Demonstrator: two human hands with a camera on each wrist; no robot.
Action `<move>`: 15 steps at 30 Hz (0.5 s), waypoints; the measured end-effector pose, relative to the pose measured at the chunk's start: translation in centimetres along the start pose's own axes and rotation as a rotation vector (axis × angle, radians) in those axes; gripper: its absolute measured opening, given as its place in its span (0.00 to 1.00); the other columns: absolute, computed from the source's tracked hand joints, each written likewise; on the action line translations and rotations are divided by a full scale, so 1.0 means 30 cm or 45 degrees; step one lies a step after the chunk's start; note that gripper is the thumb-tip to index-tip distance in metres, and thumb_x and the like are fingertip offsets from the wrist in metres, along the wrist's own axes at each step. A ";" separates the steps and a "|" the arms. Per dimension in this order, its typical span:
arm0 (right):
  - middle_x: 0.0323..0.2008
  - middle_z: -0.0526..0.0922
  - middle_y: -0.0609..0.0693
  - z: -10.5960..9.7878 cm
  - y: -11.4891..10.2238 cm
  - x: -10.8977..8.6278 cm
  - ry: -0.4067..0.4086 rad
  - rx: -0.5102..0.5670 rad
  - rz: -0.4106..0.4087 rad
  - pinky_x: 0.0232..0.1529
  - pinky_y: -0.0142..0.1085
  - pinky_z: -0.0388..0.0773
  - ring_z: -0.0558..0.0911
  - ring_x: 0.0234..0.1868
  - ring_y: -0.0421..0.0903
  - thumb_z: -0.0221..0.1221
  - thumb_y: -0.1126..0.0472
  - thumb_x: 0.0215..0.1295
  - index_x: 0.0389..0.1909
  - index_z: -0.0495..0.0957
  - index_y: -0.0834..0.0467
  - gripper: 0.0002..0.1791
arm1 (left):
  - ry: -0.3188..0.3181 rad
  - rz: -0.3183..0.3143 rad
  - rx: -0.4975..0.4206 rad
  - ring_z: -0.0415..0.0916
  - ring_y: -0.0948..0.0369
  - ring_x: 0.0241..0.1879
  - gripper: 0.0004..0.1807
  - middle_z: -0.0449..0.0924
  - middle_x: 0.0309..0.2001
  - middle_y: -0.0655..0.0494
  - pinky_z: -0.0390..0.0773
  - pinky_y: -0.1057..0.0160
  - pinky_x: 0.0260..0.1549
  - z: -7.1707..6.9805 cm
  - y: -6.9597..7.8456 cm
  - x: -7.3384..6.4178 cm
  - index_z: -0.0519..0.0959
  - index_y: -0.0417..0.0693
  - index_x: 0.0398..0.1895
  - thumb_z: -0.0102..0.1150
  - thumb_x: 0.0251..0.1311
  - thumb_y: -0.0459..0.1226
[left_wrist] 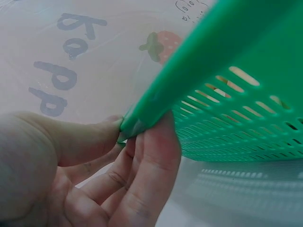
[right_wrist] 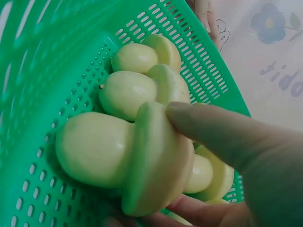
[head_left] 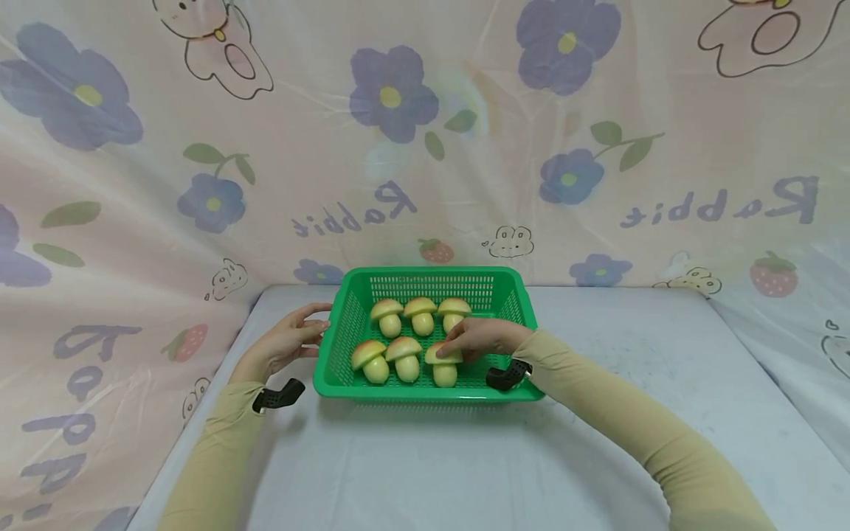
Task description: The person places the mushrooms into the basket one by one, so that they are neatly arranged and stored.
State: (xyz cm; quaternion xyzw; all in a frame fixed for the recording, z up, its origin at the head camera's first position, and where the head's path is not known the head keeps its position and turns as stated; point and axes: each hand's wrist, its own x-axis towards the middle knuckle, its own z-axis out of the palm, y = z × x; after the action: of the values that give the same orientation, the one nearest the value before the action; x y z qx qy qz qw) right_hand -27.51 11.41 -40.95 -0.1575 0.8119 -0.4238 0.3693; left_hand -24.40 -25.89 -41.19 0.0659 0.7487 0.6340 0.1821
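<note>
A green plastic basket (head_left: pixel 425 392) with slotted walls stands on the table, holding several toy mushrooms in two rows. My left hand (head_left: pixel 287 341) grips the basket's left rim; in the left wrist view the thumb (left_wrist: pixel 90 142) lies on the outer edge and the fingers curl under the rim. Inside the basket, my right hand (head_left: pixel 479 338) holds the front-right mushroom (head_left: pixel 445 375) by its cap, thumb on one side and fingers on the other. This mushroom (right_wrist: pixel 97 151) fills the middle of the right wrist view, its pale stem pointing away from the hand.
Two more mushrooms, a left one (head_left: pixel 372 361) and a middle one (head_left: pixel 405 361), lie in the front row. Behind them sits the back row, with a mushroom (head_left: pixel 420 317) at its middle. A white-covered table (head_left: pixel 425 472) meets a printed cloth backdrop (head_left: pixel 465 147) behind the basket.
</note>
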 end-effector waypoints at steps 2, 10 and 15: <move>0.42 0.81 0.52 -0.001 0.003 0.002 -0.017 -0.018 0.004 0.52 0.49 0.76 0.81 0.43 0.47 0.64 0.53 0.62 0.46 0.79 0.63 0.19 | 0.001 -0.001 -0.003 0.80 0.58 0.38 0.32 0.78 0.46 0.48 0.81 0.55 0.41 0.001 0.000 0.000 0.51 0.48 0.74 0.49 0.71 0.38; 0.30 0.78 0.48 0.001 -0.002 -0.009 -0.020 -0.112 0.027 0.49 0.50 0.76 0.74 0.33 0.43 0.65 0.48 0.60 0.31 0.80 0.58 0.15 | -0.008 0.003 -0.028 0.79 0.58 0.37 0.32 0.79 0.45 0.49 0.81 0.55 0.41 0.002 0.001 -0.001 0.51 0.46 0.74 0.49 0.71 0.37; 0.32 0.81 0.49 0.002 0.001 -0.008 -0.032 -0.086 0.018 0.50 0.50 0.76 0.78 0.34 0.44 0.64 0.49 0.61 0.30 0.80 0.58 0.15 | -0.007 0.006 -0.031 0.80 0.58 0.37 0.32 0.79 0.45 0.49 0.81 0.53 0.43 0.002 0.001 -0.001 0.51 0.46 0.74 0.50 0.71 0.37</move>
State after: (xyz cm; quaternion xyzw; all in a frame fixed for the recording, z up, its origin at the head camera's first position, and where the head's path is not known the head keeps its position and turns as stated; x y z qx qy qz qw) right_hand -27.32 11.53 -40.87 -0.1694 0.8222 -0.3917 0.3767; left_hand -24.35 -25.83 -41.17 0.0671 0.7402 0.6433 0.1836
